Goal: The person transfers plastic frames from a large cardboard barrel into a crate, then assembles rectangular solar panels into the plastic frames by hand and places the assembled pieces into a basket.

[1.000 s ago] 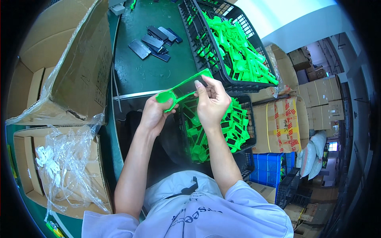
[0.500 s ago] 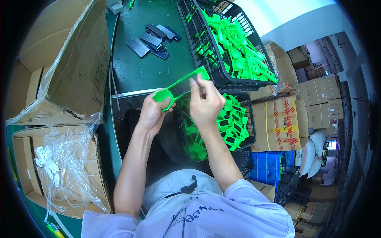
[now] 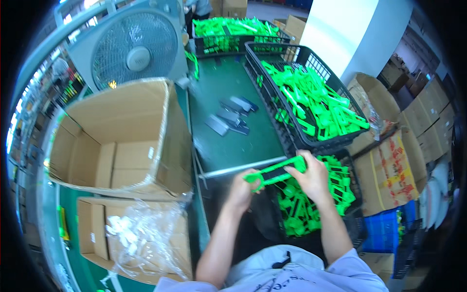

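Green plastic handle piece (image 3: 275,173), long and flat with a dark slot, sits clamped between your left hand (image 3: 242,187) and right hand (image 3: 313,176).

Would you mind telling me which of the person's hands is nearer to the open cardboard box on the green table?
Left. The left hand is just right of the open cardboard box; the right hand is farther right, over the black crate of green parts.
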`<state>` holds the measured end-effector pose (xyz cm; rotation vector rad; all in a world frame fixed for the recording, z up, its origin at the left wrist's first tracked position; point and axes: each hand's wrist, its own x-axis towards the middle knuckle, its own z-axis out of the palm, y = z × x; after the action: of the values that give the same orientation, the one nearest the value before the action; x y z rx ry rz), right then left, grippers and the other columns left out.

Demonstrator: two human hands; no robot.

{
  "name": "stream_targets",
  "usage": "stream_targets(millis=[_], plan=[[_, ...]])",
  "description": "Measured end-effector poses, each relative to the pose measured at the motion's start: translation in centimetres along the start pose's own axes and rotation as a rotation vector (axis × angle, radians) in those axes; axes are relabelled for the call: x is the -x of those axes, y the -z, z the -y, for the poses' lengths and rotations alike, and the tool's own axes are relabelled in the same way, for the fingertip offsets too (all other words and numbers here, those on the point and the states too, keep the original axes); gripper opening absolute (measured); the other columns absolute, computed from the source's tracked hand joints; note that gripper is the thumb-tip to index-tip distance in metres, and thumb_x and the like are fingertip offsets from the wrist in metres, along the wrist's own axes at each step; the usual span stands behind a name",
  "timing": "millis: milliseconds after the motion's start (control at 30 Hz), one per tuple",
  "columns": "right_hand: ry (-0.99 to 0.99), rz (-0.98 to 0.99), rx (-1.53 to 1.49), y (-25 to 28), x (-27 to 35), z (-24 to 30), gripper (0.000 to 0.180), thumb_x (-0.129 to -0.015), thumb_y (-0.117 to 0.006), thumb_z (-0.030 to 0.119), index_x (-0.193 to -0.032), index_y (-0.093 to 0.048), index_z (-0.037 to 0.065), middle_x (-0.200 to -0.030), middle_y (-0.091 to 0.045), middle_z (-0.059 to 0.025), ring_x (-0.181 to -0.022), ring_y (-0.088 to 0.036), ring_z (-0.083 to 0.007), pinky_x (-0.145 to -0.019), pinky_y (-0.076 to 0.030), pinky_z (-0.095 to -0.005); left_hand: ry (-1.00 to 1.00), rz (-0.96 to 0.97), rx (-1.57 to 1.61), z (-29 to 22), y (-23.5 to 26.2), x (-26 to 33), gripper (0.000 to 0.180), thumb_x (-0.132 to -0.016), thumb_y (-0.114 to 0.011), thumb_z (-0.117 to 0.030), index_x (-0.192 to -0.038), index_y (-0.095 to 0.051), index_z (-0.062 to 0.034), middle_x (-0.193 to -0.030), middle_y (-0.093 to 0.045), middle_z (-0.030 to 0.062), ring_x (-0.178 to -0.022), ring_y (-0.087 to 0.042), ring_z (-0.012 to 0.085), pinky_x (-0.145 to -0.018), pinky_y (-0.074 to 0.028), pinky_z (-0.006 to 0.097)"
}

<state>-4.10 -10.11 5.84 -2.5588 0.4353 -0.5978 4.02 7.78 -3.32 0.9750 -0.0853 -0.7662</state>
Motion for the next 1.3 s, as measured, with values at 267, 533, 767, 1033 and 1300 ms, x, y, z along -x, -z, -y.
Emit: stream_targets(millis=[267,533,767,1033,1300], plan=[[-0.217,0.264,-0.167,3.6,0.0,0.2,0.026,-0.068,-0.083,0.024,-0.083,-0.074,0.003,-0.053,-0.057,-0.0098,-0.044,-0.043,-0.0124,-0.046,-0.034,-0.0329,-0.001,0.082,-0.153,-0.4,-1.2,0.9,0.017,-0.083,-0.074,-0.009,-0.093,-0.064,-0.0003,-0.075,-0.062,0.0044,-0.062,-0.057,0.0113,-0.056,-0.045,0.025],[-0.201,0.296,-0.189,2.8,0.9,-1.2,0.031,-0.070,-0.081,0.023,-0.090,-0.071,0.001,-0.059,-0.061,-0.0105,-0.048,-0.052,-0.0132,-0.050,-0.041,-0.0325,-0.032,-0.056,-0.326,-0.1,-2.0,1.0,0.016,-0.078,-0.079,-0.010,-0.083,-0.066,-0.0009,-0.065,-0.062,0.0019,-0.053,-0.055,0.0086,-0.048,-0.042,0.023],[0.031,-0.037,-0.819,-0.6,1.8,-0.6,0.019,-0.089,-0.064,0.019,-0.091,-0.061,0.000,-0.076,-0.065,-0.0072,-0.076,-0.061,-0.0138,-0.072,-0.047,-0.0309,-0.022,-0.028,-0.189,0.5,-2.3,0.7,0.012,-0.081,-0.070,-0.004,-0.083,-0.059,-0.0037,-0.067,-0.058,0.0042,-0.054,-0.056,0.0127,-0.051,-0.046,0.025],[-0.376,-0.140,0.486,11.6,0.3,-5.4,0.045,-0.087,-0.060,0.048,-0.074,-0.068,0.005,-0.069,-0.067,-0.0196,-0.071,-0.068,-0.0343,-0.067,-0.052,-0.0448,0.206,0.539,-0.589,1.2,-2.7,0.1,0.122,-0.061,-0.087,-0.047,-0.154,-0.016,-0.0156,-0.150,-0.035,0.0219,-0.133,-0.042,0.0321,-0.102,-0.041,0.040],[-0.136,-0.057,0.436,9.8,-11.9,-10.8,0.027,-0.086,-0.059,0.031,-0.096,-0.070,0.008,-0.089,-0.070,-0.0168,-0.088,-0.067,-0.0362,-0.078,-0.051,-0.0473,0.179,0.450,-0.649,2.0,-3.3,0.4,0.080,-0.087,-0.072,-0.025,-0.151,-0.027,-0.0082,-0.141,-0.048,0.0201,-0.122,-0.052,0.0250,-0.099,-0.044,0.036]])
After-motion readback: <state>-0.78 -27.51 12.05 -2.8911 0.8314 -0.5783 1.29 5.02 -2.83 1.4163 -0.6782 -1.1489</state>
